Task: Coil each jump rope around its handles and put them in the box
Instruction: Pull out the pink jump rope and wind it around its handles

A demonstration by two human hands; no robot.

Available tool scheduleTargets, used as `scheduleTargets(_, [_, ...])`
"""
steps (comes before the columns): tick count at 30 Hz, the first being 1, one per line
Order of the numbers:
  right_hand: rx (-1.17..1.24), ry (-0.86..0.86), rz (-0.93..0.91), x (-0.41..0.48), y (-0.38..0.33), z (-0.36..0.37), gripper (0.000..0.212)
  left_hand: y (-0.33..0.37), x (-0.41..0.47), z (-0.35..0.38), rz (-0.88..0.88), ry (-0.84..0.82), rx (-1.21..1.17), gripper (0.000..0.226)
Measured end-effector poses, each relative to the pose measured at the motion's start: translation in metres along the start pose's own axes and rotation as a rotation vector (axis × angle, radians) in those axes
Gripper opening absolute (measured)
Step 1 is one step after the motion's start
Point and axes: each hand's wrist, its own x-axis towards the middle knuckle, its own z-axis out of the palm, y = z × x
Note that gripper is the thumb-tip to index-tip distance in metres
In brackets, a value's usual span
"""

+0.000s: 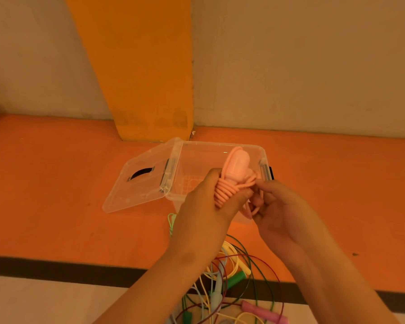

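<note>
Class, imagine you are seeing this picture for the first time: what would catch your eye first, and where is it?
The pink jump rope, coiled around its handles, sits mid-frame, gripped by the left hand while the right hand pinches its loose cord. Behind it stands a clear box, lid open to the left. Tangled coloured ropes lie on the floor below.

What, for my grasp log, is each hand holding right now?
Left hand: grips the coiled pink plastic jump rope.
Right hand: pinches the same rope's loose cord.
</note>
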Motion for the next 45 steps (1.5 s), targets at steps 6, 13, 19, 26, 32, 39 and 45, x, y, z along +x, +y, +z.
scheduleTargets(6, [0.050,-0.064,-0.061,-0.003,0.002,0.006,0.013,-0.001,0.004,-0.006,-0.064,-0.041,-0.086,0.024])
scheduleTargets(13, [-0.128,-0.074,-0.171,-0.007,0.000,0.009,0.038,0.000,0.000,-0.008,0.004,0.008,0.001,0.021])
scheduleTargets(19, [-0.340,-0.139,-0.311,-0.014,-0.012,0.011,0.032,0.006,0.000,-0.014,0.064,0.044,0.048,0.029])
scheduleTargets(26, [-0.718,-0.081,-0.307,-0.013,-0.011,0.009,0.029,0.000,-0.001,-0.013,0.033,-0.021,0.124,0.026])
scheduleTargets(32, [-0.905,-0.015,-0.249,-0.010,-0.016,-0.004,0.027,-0.003,0.000,-0.007,0.022,-0.100,0.249,0.031])
scheduleTargets(39, [-1.147,0.061,-0.428,-0.014,-0.014,-0.006,0.040,-0.001,0.001,-0.005,0.040,-0.081,0.312,0.033])
scheduleTargets(45, [-1.212,0.012,-0.651,-0.016,-0.014,-0.002,0.041,-0.003,0.000,-0.006,0.025,-0.077,0.261,0.029])
